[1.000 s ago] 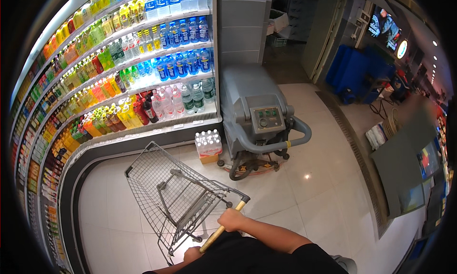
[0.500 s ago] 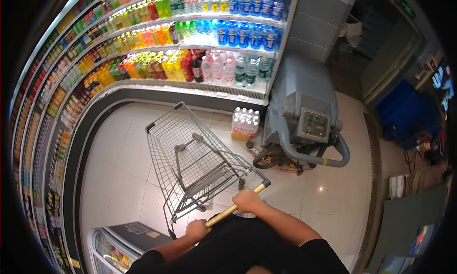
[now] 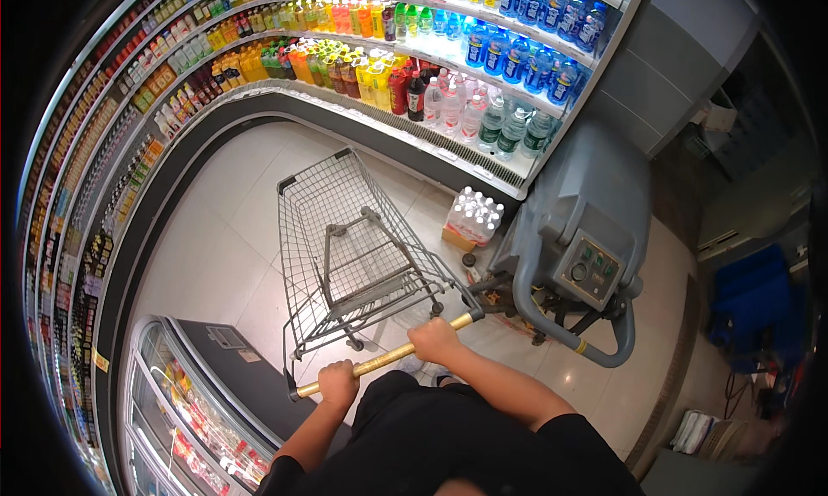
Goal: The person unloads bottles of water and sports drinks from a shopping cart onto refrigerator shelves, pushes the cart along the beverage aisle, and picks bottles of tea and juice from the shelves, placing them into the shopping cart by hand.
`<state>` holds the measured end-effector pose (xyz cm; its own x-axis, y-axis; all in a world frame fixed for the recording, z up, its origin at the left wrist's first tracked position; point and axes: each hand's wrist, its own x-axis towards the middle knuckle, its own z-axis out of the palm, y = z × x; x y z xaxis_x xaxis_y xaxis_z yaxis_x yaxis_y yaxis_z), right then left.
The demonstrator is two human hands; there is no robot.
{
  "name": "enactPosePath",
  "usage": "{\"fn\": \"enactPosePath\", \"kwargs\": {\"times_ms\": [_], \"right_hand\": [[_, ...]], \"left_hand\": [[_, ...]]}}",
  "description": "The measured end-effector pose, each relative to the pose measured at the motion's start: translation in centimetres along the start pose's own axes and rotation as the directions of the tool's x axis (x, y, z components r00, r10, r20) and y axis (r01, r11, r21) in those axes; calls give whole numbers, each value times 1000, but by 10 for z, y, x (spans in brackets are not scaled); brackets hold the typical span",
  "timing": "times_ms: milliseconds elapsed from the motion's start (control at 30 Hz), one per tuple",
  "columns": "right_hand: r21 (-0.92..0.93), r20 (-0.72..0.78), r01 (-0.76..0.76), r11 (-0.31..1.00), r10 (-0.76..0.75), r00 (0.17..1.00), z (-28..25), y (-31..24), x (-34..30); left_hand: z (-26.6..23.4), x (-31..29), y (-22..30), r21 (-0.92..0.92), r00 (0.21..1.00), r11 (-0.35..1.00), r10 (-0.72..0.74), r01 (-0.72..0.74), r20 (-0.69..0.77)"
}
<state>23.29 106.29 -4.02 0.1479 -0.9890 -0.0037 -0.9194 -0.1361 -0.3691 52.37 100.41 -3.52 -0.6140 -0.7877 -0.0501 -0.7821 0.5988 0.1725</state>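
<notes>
Both of my hands grip the yellow handle bar (image 3: 385, 359) of a grey wire shopping cart (image 3: 354, 246). My left hand (image 3: 337, 384) is wrapped round the bar near its left end, and my right hand (image 3: 435, 340) is closed on it further right. No goods show in the cart's basket. Its front points toward the curved drinks shelves (image 3: 328, 108), which are lined with bottles in many colours.
A grey floor-cleaning machine (image 3: 578, 237) stands close to the cart's right side. Between it and the shelves, a pack of white-capped bottles (image 3: 473, 216) sits on the floor. At the lower left is a glass-topped chest freezer (image 3: 207, 410). Blue material (image 3: 750, 293) lies far right.
The view has turned left, and the cart now points more squarely at the shelf corner. The freezer shows more fully at lower left. Both hands stay on the handle.
</notes>
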Motion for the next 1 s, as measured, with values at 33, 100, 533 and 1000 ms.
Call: {"fn": "enactPosePath", "kwargs": {"times_ms": [33,100,533,1000], "right_hand": [[-23,-27,19,1000,-19,999,2,6,1],[-39,-51,54,998,-56,997,2,15,3],[-54,-15,104,993,-105,994,-3,41,40],[-152,182,88,985,-59,982,-48,81,164]], "left_hand": [[1,1,10,35,997,997,-71,72,-22],[3,12,27,61,990,988,-142,142,5],[-1,45,25,53,965,964,-261,261,-2],[-10,149,-11,48,958,960,-270,275,-102]]}}
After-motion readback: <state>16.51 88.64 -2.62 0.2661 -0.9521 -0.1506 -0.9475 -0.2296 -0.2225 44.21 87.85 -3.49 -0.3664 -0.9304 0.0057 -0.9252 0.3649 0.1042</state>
